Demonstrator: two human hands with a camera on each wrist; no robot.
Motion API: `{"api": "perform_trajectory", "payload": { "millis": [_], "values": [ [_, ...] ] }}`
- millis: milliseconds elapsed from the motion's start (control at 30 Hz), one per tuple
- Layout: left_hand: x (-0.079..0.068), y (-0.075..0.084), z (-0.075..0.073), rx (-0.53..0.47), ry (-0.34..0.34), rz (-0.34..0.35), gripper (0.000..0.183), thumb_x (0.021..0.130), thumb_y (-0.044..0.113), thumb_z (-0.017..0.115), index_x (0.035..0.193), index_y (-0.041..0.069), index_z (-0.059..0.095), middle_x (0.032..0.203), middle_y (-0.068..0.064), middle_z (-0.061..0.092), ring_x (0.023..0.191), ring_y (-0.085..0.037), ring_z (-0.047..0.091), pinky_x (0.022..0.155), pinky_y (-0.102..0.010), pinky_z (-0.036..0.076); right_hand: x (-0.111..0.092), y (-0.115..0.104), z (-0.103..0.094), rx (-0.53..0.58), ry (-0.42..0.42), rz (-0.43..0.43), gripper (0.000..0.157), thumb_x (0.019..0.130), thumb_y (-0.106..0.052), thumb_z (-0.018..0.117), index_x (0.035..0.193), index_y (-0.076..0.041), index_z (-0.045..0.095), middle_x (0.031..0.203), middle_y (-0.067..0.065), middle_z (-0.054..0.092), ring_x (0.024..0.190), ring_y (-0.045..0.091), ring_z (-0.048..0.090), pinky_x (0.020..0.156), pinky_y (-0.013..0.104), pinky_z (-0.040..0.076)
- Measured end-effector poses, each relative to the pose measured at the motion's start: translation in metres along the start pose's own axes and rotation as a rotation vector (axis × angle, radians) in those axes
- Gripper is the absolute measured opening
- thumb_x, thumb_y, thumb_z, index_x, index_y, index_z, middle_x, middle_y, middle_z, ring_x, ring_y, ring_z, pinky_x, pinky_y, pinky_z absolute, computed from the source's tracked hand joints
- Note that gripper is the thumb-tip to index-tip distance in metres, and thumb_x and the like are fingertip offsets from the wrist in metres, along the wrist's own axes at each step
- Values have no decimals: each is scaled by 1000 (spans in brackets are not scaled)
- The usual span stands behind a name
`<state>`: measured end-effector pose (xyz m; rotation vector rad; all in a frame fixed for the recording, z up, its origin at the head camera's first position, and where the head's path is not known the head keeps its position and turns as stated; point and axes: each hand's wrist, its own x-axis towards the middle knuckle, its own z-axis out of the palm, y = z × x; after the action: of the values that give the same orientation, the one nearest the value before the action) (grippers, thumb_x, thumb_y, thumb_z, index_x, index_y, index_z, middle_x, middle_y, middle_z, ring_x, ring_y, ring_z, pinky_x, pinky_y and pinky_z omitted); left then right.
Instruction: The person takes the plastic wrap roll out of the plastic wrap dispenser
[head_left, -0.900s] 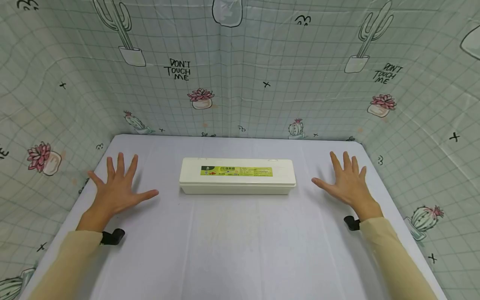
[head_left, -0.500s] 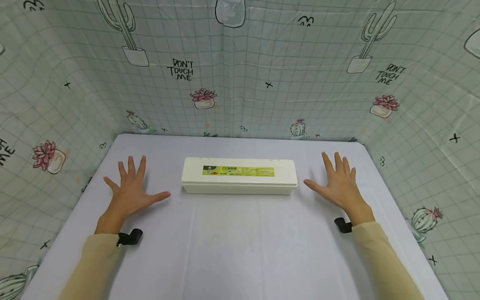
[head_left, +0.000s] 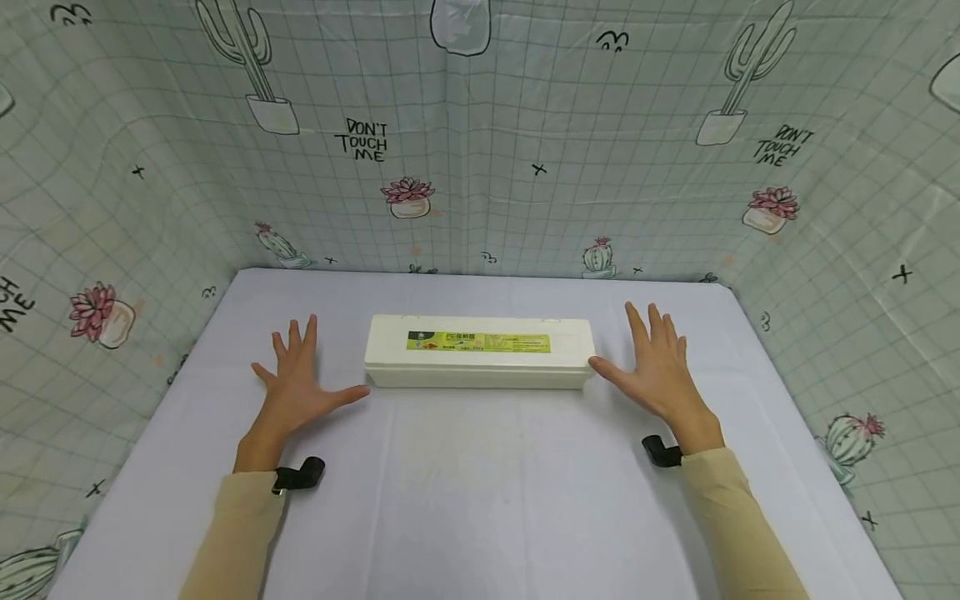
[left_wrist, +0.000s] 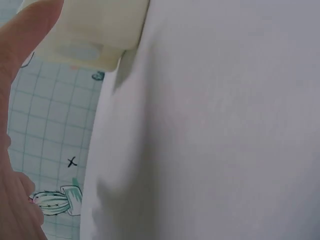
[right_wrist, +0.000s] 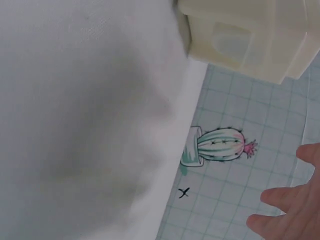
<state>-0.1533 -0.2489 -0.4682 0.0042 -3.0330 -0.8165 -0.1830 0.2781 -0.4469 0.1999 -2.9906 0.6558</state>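
Observation:
A long cream-white plastic wrap box (head_left: pixel 480 375) with a yellow-green label (head_left: pixel 480 342) lies lengthwise across the table, its lid down. Fingers spread, the left hand (head_left: pixel 296 392) hovers off the box's left end, its thumb pointing toward the lower corner. On the other side the right hand (head_left: pixel 656 379) is likewise spread, with its thumb tip overlapping the box's right end in the head view. Both hold nothing. One end of the box (left_wrist: pixel 95 30) shows near the thumb in the left wrist view; the opposite end (right_wrist: pixel 240 35) appears in the right wrist view.
A white cloth covers the table (head_left: pixel 450 483). Behind it and along both sides hangs a grid-patterned curtain (head_left: pixel 487 125) with cactus prints. Each wrist carries a small black camera mount, one at the left cuff (head_left: pixel 300 475) and one at the right cuff (head_left: pixel 662 452).
Both hands have moved inward toward the box, the left going right and the right going left, fingers still spread. The box stays in place on the table; the head view has shifted slightly.

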Motion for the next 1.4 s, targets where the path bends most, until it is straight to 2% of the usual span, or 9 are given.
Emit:
{"api": "perform_trajectory", "payload": {
  "millis": [167,467,633,733,867,1000,1167,1400],
  "values": [
    [1,5,12,-64,-7,1,144,70,65,85,166,14,-9,169,-29,-10,153,-56,-14,102,-89,-9,1,-10,4,23,5,-20,108,89,-69,64,167,-17,11,170,27,4,154,56,4,116,78,6],
    [4,12,25,-211,-3,55,142,70,53,91,167,20,-7,172,-23,-4,155,-51,-15,108,-83,-10,3,-33,8,59,-17,-72,111,86,-68,68,167,-17,11,171,25,6,156,51,0,122,69,3],
    [7,17,30,-309,-5,87,142,70,43,94,167,20,-8,173,-17,-3,157,-46,-15,116,-75,-11,6,-44,13,62,-22,-93,114,82,-69,73,167,-22,13,172,21,9,157,49,3,122,70,8],
    [9,20,31,-352,-27,78,143,71,42,95,166,25,-10,173,-16,-6,157,-45,-15,119,-73,-7,8,-50,17,56,-15,-113,115,80,-68,76,167,-23,16,171,19,13,156,49,8,121,70,11],
    [14,27,32,-384,-43,62,142,72,42,94,165,30,-12,174,-15,-2,158,-45,-3,121,-70,6,10,-56,20,57,-4,-151,115,79,-66,78,167,-23,18,171,18,17,156,48,11,120,71,12],
    [19,33,34,-402,-37,84,140,73,38,94,165,28,-12,174,-11,11,159,-38,12,123,-65,17,11,-61,21,52,2,-184,115,78,-65,79,166,-21,20,169,20,20,155,49,14,120,71,14],
    [24,33,38,-469,-44,116,138,74,32,94,166,26,-9,171,-12,22,158,-36,21,123,-61,21,12,-64,22,41,-1,-203,114,77,-65,80,165,-19,23,168,21,23,154,49,17,120,69,16],
    [26,30,46,-631,-80,121,136,76,25,94,166,28,-8,170,-15,19,155,-36,28,124,-53,26,12,-66,25,30,-30,-203,113,78,-67,79,165,-22,24,168,19,23,155,47,17,113,77,22]
  ]
}}
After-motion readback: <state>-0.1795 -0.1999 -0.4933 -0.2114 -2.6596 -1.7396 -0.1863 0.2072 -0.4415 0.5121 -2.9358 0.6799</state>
